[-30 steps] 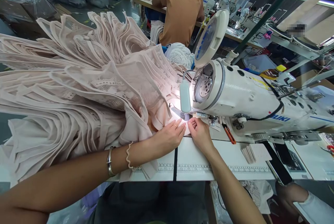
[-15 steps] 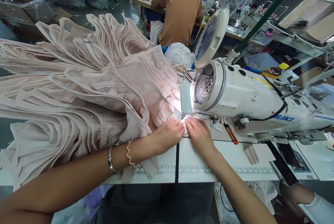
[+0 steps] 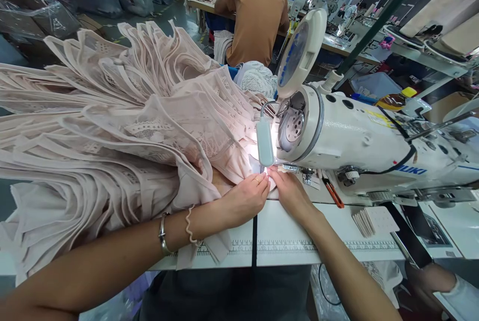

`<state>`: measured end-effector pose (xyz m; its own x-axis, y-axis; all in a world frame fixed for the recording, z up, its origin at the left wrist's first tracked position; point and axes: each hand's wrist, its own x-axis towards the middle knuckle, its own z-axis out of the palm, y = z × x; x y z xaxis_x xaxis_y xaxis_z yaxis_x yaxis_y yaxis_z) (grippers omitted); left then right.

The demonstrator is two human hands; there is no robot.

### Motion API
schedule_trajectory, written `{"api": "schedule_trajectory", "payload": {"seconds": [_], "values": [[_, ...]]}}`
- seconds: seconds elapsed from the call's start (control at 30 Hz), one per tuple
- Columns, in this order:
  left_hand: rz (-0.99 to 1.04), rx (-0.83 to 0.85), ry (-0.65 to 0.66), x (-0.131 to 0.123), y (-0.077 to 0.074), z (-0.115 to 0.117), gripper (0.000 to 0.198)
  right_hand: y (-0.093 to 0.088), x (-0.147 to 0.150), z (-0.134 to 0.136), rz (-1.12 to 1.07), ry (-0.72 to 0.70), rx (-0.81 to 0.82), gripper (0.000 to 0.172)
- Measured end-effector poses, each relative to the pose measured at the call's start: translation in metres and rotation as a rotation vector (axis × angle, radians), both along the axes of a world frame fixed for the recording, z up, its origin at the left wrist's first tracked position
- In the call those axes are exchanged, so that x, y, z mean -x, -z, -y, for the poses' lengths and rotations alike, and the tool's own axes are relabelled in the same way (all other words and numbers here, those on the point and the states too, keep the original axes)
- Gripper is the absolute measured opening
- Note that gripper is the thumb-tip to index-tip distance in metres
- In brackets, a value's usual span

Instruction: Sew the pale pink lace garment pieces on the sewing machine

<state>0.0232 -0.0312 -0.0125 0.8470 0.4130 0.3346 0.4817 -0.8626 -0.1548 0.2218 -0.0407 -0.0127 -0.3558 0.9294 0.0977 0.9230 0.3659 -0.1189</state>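
Guiding a small piece of pale cloth at the working end of the white sewing machine looks to be the step in hand. With twelve o'clock taken as straight ahead from the point where the hands meet, the machine's body stretches away at two o'clock, and its pale green lamp unit stands just beyond the fingertips at twelve, above a brightly lit patch. The left hand has its thumb and fingers drawn together on the cloth; the right hand reaches in from the other side, its fingertips on the same piece, though whether it pinches or only presses cannot be told. The two hands nearly meet, and the needle itself is hidden. A deep heap of pale, lace-trimmed garments spreads from nine to eleven o'clock; whether the held piece belongs to its nearest garment is unclear. At three o'clock on the desk lies an orange-handled cutter, with a stack of pale pieces towards four. The next move probably calls for aligning the edge, then feeding it evenly towards twelve, fingertips clear of the needle and the heap's weight not dragging.
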Motion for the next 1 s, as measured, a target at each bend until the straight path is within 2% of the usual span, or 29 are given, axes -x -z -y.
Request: {"api": "schedule_trajectory", "payload": {"seconds": [0.2, 0.5, 0.67, 1.0], "values": [[0.043, 0.024, 0.002, -0.001, 0.004, 0.000, 0.038, -0.002, -0.003, 0.001, -0.042, 0.012, 0.020, 0.052], [0.094, 0.002, 0.011, 0.001, 0.000, -0.004, 0.033, -0.007, -0.004, -0.001, -0.056, -0.010, 0.079, 0.057], [0.101, 0.050, 0.009, 0.002, -0.003, -0.006, 0.036, -0.010, 0.000, -0.001, -0.036, 0.014, 0.081, 0.055], [0.120, 0.055, -0.026, 0.001, 0.002, -0.009, 0.033, -0.018, 0.005, -0.002, 0.006, 0.043, 0.147, 0.051]]}}
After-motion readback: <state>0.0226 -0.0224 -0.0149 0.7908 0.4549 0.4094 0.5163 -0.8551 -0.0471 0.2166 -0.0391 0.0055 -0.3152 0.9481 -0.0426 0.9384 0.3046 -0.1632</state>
